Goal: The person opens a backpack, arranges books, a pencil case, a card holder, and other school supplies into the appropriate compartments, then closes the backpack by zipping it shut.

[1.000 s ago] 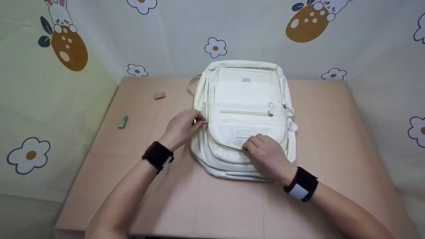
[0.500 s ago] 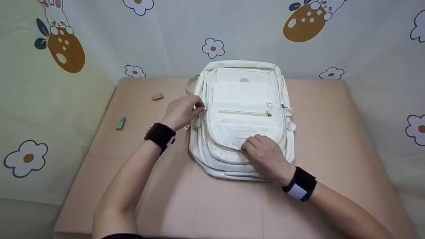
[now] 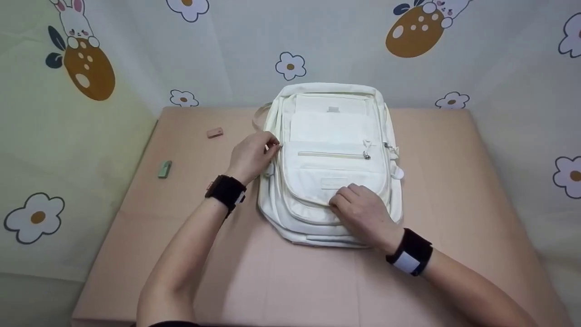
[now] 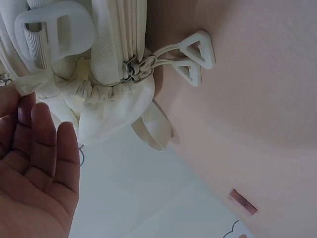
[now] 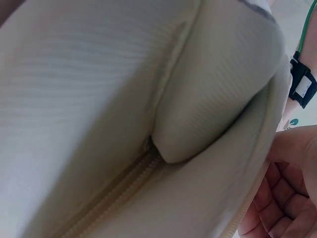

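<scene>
A white backpack (image 3: 336, 131) lies front side up on the table in the head view. At its left edge my left hand (image 3: 252, 156) pinches a zipper pull; the left wrist view shows this pale pull tab (image 4: 32, 83) between the thumb and fingers of the left hand (image 4: 39, 158). Lower on the bag, my right hand (image 3: 363, 213) grips the bottom edge of the front pocket (image 3: 308, 186). Seen from the right wrist, the right hand (image 5: 285, 193) holds the zippered cloth edge, with a zipper (image 5: 109, 198) and folds of pale fabric beside it.
Left of the backpack are a small pink block (image 3: 214, 132) and a small green block (image 3: 164, 169) on the pink-covered table (image 3: 454, 181). Triangular zipper pulls (image 4: 198, 49) and a strap buckle (image 4: 57, 29) show on the bag's side. A patterned cloth (image 3: 236, 45) hangs behind.
My left hand has slid up along the backpack's left edge with the zipper pull, mostly in the first half second. The right hand stays at the pocket's bottom edge.
</scene>
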The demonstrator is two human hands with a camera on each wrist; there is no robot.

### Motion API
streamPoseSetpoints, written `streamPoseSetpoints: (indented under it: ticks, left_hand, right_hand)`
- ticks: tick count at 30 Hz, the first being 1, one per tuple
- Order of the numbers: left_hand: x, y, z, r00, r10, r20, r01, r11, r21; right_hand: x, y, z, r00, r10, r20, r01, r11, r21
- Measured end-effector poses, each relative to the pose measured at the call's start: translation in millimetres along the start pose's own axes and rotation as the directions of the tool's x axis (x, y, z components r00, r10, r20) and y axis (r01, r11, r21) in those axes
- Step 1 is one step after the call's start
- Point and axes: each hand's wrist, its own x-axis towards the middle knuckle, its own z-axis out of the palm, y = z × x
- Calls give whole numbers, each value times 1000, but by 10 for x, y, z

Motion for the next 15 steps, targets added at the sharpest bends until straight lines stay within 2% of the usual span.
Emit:
streamPoseSetpoints:
  ticks: [3,5,8,11,15]
  left_hand:
    - [-55,25,8,993,112,-32,-111,993,33]
    - [-102,49,2,976,213,-38,-211,976,48]
    - [-187,80,-11,938,347,-9,-347,937,37]
    - [-295,110,-30,897,439,57,-440,898,-2]
    - [-387,167,-40,827,548,122,-551,835,-16]
  right_hand:
    - [0,-1,-26,1000,29,-8,-29,999,45]
    - [9,3,-59,998,61,-10,-59,994,92]
    - [42,22,-124,995,96,-3,-94,984,152]
    - [107,42,-211,993,115,8,-114,976,187]
    - [248,73,-352,993,115,-23,-108,974,199]
